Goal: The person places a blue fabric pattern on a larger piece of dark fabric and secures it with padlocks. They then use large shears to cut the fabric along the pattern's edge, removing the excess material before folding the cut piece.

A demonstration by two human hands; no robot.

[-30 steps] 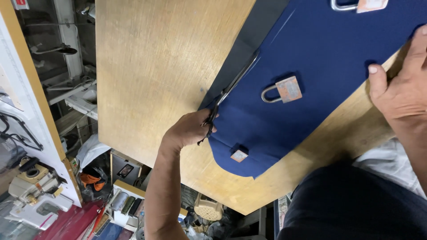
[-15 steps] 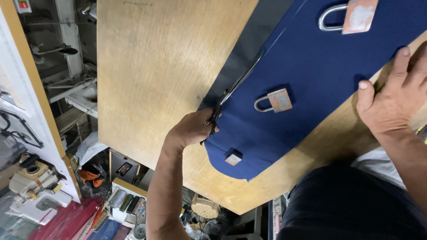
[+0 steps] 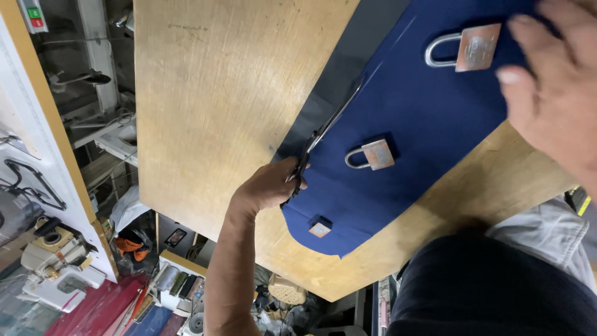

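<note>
Scissors (image 3: 323,134) in left hand (image 3: 267,186), along blue cloth (image 3: 423,124).

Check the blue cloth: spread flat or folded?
Spread flat. The blue cloth lies smooth on the table, weighted by two padlocks and a small block. No fold shows.

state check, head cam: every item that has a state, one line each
scissors: in the left hand, blades along the fabric's edge, nearly closed
blue fabric: flat on the wooden table, weighted
upper padlock: shackle closed, lying on fabric
middle padlock: shackle closed, lying on fabric
small square weight: resting near fabric's rounded end
right hand: open, blurred, over fabric
</note>
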